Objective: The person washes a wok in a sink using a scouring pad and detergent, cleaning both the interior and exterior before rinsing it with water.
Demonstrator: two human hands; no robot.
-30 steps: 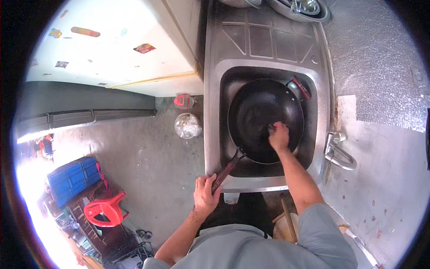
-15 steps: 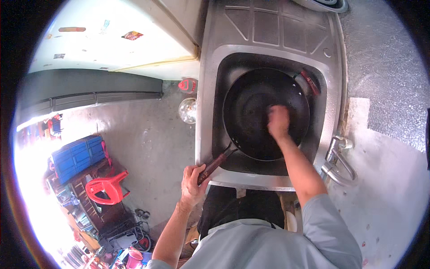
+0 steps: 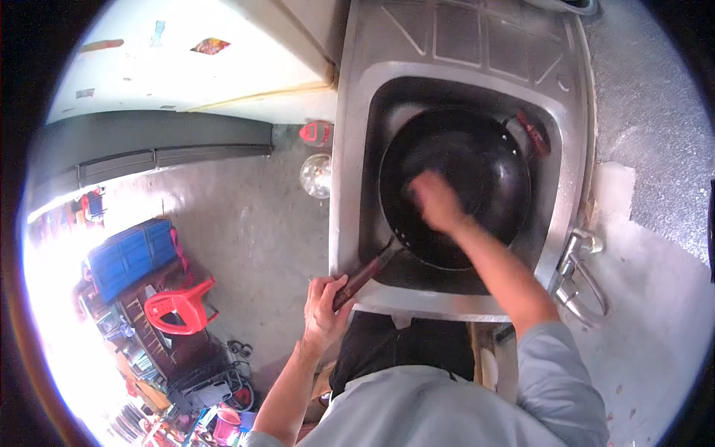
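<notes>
A large black wok (image 3: 477, 149) lies in the steel sink basin (image 3: 547, 216), its inside facing up. My left hand (image 3: 325, 307) is wrapped round the wok's long dark reddish-brown handle (image 3: 366, 279) at the sink's front left edge. The short red-brown side handle (image 3: 533, 134) sits at the far right of the rim. Inside the wok, left of its middle, my right hand (image 3: 437, 203) presses low with its fingers drawn together. It is smeared by motion, and whatever lies under the fingers is hidden.
A steel tap (image 3: 577, 276) stands right of the basin; the ribbed drainboard (image 3: 462, 41) lies beyond it. Left on the floor are a red-capped bottle (image 3: 316, 133), a clear round container (image 3: 316, 176), a red plastic chair (image 3: 179, 309) and a blue box (image 3: 130, 257).
My right hand has swept left across the inside of the wok. My left hand keeps its hold on the handle. The whole view has shifted slightly.
</notes>
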